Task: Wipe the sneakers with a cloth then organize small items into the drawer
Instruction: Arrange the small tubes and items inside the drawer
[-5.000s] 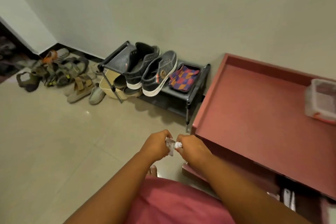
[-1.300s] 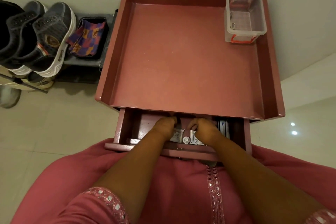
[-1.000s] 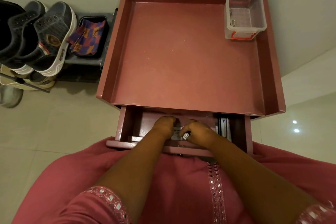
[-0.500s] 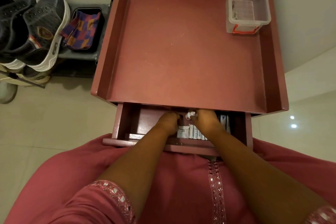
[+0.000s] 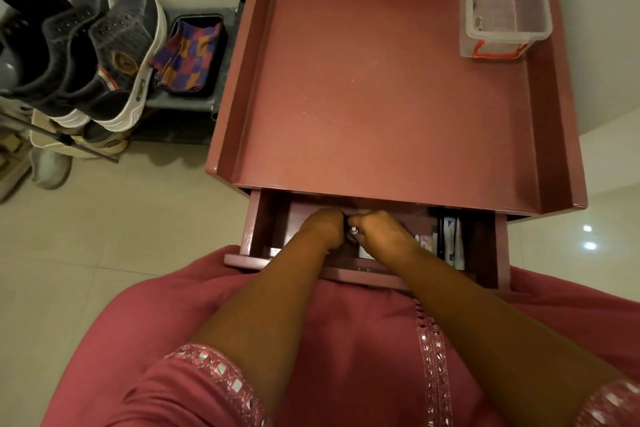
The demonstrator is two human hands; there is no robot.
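Both my hands are inside the open drawer (image 5: 254, 222) of the red cabinet (image 5: 381, 87). My right hand (image 5: 379, 230) grips a small white-capped tube (image 5: 352, 229). My left hand (image 5: 322, 227) has its fingers curled against the same tube from the left; the fingertips are hidden. Several more tubes and small packets (image 5: 450, 241) lie side by side at the drawer's right end. The grey sneakers (image 5: 128, 55) stand on a low rack to the left, with the checked cloth (image 5: 188, 55) in a black tray beside them.
A clear plastic box (image 5: 505, 7) with a red handle stands at the back right corner of the cabinet's rimmed top. Other shoes (image 5: 48, 163) lie on the tiled floor under and beside the rack. My pink garment fills the foreground.
I have come from the shoe rack to the cabinet and put both hands in the open drawer. In the last second they drew together around the small tube at the drawer's middle.
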